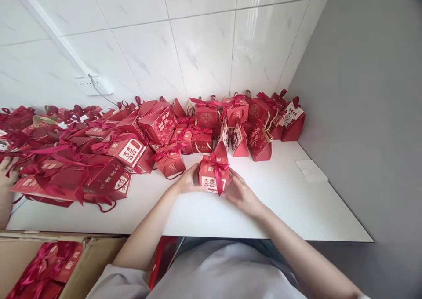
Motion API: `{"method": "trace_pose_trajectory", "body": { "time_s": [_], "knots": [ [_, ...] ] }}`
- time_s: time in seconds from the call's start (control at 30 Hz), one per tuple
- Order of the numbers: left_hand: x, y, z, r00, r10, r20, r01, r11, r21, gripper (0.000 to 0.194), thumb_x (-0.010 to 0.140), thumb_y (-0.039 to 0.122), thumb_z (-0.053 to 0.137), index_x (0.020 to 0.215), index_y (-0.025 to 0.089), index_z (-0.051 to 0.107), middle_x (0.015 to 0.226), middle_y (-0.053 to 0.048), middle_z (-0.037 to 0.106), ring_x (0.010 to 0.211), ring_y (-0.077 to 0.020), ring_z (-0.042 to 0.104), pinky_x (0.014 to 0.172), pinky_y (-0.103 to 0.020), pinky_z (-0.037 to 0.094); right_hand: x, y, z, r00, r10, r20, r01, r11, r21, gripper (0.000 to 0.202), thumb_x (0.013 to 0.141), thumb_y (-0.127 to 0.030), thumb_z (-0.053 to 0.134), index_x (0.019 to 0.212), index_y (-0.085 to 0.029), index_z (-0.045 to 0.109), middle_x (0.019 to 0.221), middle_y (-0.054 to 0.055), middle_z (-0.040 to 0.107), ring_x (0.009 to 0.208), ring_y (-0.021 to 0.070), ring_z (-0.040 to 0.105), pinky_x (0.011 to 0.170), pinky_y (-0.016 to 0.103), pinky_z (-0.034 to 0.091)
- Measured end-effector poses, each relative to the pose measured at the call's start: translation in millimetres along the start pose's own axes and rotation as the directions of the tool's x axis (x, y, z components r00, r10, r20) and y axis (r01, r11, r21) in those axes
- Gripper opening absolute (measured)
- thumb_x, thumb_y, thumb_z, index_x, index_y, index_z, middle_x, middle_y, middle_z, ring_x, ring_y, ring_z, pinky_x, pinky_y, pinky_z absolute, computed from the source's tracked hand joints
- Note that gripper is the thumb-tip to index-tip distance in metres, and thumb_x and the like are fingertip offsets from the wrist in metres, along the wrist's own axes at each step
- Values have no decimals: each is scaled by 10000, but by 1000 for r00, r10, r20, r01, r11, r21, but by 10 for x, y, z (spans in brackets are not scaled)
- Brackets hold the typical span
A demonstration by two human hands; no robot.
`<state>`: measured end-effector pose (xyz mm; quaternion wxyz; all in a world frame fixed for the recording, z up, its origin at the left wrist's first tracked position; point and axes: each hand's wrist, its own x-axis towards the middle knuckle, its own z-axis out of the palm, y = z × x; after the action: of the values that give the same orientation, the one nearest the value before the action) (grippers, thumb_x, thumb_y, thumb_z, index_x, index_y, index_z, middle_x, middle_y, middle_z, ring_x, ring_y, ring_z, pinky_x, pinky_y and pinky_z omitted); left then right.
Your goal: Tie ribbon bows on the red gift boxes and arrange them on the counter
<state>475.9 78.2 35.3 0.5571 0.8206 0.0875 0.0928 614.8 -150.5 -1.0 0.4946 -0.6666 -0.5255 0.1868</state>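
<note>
Head view: left hand (188, 181) and right hand (241, 193) each grip a side of a red box (213, 173) with a ribbon bow, standing mid-bench. Seemingly the bow is being finished; next calls for steady fingers. White bench (290, 202); more boxes (99, 154) from 9 to 1 o'clock, tiled wall (198, 39) behind.

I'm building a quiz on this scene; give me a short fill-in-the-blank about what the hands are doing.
1. Both hands hold one small red gift box tied with a ____ ribbon.
2. The left hand and right hand grip the box from ____ sides.
3. The box rests on a ____ table.
4. A cardboard carton sits at the lower ____.

Missing words: red; opposite; white; left
</note>
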Motion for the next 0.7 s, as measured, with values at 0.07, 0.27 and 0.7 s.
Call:
{"method": "trace_pose_trajectory", "body": {
  "time_s": [0.07,0.27,0.7],
  "knots": [
    [58,65,-22,998,-29,-60,23,995,-97,868,626,529,807,1339,143,498,1314,-183,620,1200,-360,591,1010,-476,473,132,-99,-64,999,-35,14,33,993,114,274,879,-408,667,1036,-232,528,1560,126,352,1497,263,259,1176,511,314],
    [453,763,-303,945,-101,-311,64,990,-127,691,859,681,477,1317,168,543,1261,-145,659,1050,-278,655,807,-349,546,919,-640,-503,989,-73,-129,124,889,441,336,880,-463,665,1041,-255,456,1540,101,384,1279,212,544,1051,437,480],
    [897,957,-544,948,-144,-283,75,967,-243,718,803,714,561,1287,185,598,1205,-116,708,1110,-312,649,926,-397,505,1432,-661,-985,1000,3,15,-9,915,403,894,858,-317,666,1566,-379,123,1573,86,348,1132,247,619,820,409,612]
  ]
}}
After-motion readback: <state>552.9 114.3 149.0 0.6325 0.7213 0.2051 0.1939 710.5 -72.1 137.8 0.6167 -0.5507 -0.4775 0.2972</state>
